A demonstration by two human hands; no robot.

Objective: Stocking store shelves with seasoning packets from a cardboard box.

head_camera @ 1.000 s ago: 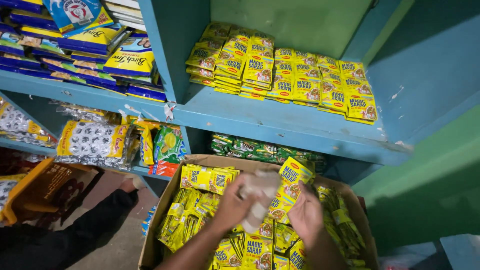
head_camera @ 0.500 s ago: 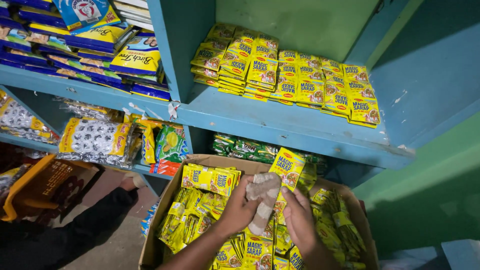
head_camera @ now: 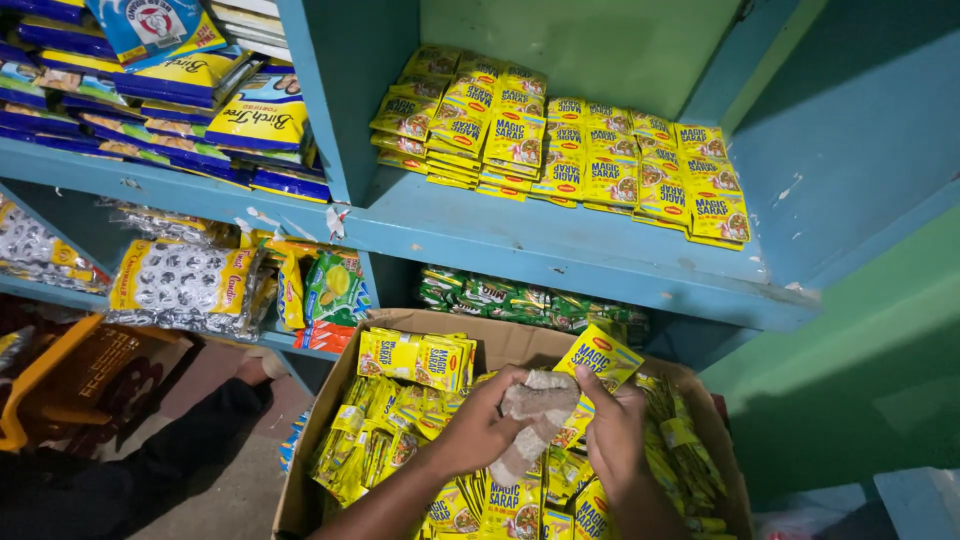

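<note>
- Since the earlier frames, both my hands have stayed over the box (head_camera: 330, 440), with the yellow sachet now raised a little higher above the grey wad.
- Left hand (head_camera: 478, 430): grip closed on the grey wad (head_camera: 535, 410), a crumpled papery piece, held from its left side.
- Right hand (head_camera: 615, 430): grip closed on the same wad from the right, with the yellow sachet (head_camera: 600, 358) pinned under the thumb and sticking up behind the wad.
- Wad position: between the two hands, above the middle of the box, touching both palms.
- Box: open cardboard, flaps out, standing below the blue shelf (head_camera: 600, 250); it is packed with yellow sachets (head_camera: 415, 360), some in strips along the left and right walls.
- Shelf, upper level: stacks (head_camera: 560, 150) of the same yellow sachets in overlapping rows, set toward the back against the green wall.
- Shelf, lower level, behind the box: green packets (head_camera: 500, 295) lying flat.
- Left bay, upper level: blue and yellow pouches (head_camera: 200, 110) stacked flat.
- Left bay, lower level: silver packs (head_camera: 180, 285) with yellow edges, and beside them a green and orange pack (head_camera: 335, 290).
- Floor, far left: an orange crate (head_camera: 60, 380), partly out of view.
</note>
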